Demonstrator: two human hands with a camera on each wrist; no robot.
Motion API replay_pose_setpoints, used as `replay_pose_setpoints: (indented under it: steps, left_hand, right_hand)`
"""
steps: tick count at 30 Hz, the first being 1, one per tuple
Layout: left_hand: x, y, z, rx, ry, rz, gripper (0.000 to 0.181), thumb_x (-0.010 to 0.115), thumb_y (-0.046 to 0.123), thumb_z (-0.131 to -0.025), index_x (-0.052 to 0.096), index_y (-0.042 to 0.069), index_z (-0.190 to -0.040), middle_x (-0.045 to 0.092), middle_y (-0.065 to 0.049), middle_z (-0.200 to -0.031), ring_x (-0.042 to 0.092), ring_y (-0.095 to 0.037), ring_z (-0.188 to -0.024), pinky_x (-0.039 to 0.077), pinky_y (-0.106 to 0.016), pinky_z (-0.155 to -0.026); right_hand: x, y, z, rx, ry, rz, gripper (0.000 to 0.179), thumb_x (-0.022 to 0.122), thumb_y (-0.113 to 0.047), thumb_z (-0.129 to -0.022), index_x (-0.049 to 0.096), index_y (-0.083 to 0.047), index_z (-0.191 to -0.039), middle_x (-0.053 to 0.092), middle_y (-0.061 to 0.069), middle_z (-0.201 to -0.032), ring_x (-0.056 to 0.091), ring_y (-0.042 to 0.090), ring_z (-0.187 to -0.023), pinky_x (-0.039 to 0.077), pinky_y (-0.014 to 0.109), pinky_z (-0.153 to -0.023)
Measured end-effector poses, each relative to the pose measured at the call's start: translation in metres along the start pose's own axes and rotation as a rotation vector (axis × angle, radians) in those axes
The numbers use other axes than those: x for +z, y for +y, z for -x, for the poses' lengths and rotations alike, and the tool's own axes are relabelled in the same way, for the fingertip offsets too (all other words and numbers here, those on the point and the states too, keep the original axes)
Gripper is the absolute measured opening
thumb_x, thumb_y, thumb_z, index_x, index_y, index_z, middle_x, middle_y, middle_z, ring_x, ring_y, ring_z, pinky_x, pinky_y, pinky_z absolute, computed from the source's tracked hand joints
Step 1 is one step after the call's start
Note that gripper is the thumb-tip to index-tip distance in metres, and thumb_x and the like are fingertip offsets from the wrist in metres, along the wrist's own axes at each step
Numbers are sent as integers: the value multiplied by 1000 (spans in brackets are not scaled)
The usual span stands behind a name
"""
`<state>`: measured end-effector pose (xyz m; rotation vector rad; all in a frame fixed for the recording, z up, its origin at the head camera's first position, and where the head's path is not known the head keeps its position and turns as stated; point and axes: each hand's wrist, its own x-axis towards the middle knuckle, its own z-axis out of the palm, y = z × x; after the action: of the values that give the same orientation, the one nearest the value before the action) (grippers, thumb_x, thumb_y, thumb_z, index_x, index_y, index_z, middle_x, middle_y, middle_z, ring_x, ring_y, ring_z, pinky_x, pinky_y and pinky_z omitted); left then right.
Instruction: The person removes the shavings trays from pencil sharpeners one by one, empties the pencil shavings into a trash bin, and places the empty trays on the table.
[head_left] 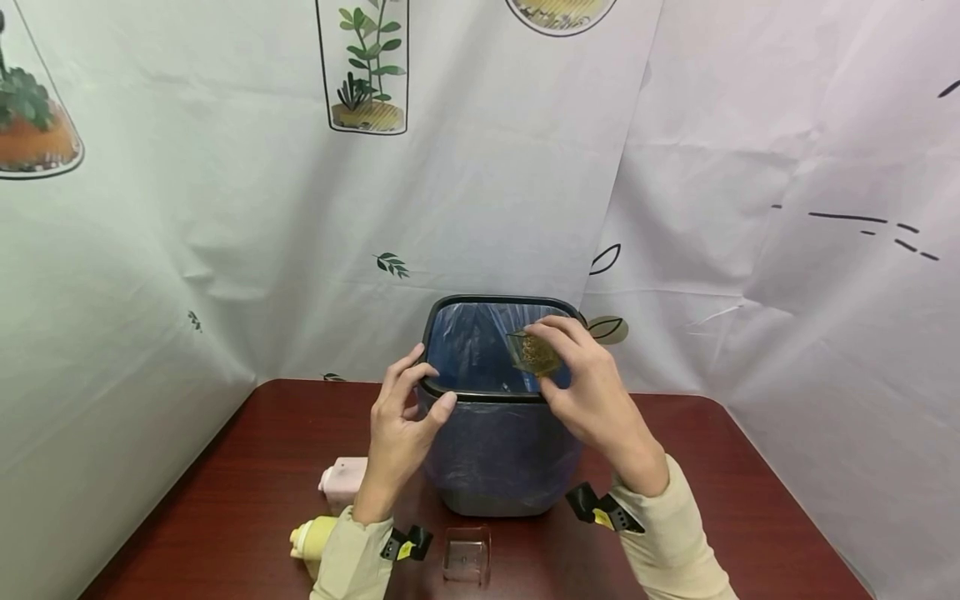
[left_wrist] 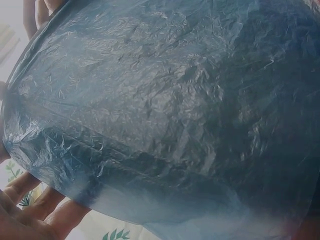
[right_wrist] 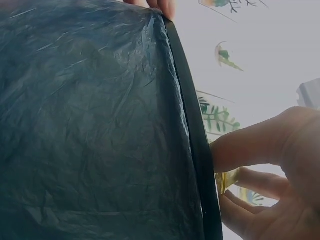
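A trash bin with a dark rim and a bluish plastic liner stands on the table in the head view. My left hand grips its front left corner, fingers over the rim and thumb at the front. In the left wrist view, the fingers lie along the edge of the lined bin. My right hand pinches a small see-through yellow box over the bin's mouth, at the right. In the right wrist view the bin's rim hides most of that box.
A small clear container sits on the dark red table in front of the bin. Left of it lie a pink bottle-like item and a yellow one, partly behind my left arm. A printed white curtain surrounds the table.
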<state>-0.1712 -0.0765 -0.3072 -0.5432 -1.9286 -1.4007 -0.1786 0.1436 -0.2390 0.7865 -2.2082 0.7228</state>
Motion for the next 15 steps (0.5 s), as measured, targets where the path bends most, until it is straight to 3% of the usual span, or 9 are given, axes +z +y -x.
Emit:
replay_pose_setpoints:
  steps: [7,15]
  left_hand:
    - [0,0,0,2,-2,0,29,65,6,-80,58,6,-107,40,-15,-138,54,-27,-110,51,-44,-73]
    - [-1,0,0,1,-4,6,30,64,5,-80,57,2,-108,40,-16,-139,53,-28,-111,51,-44,-72]
  right_hand:
    - [2,-1,-1,-26,8,12,56,62,14,-67,61,-12,-116,52,4,-121,47,18,-112,46,34,-77]
    - [3,-2,-1,-135,-3,53,55,55,18,-67,63,-8,-115,54,9,-121,48,25,-109,42,39,-85]
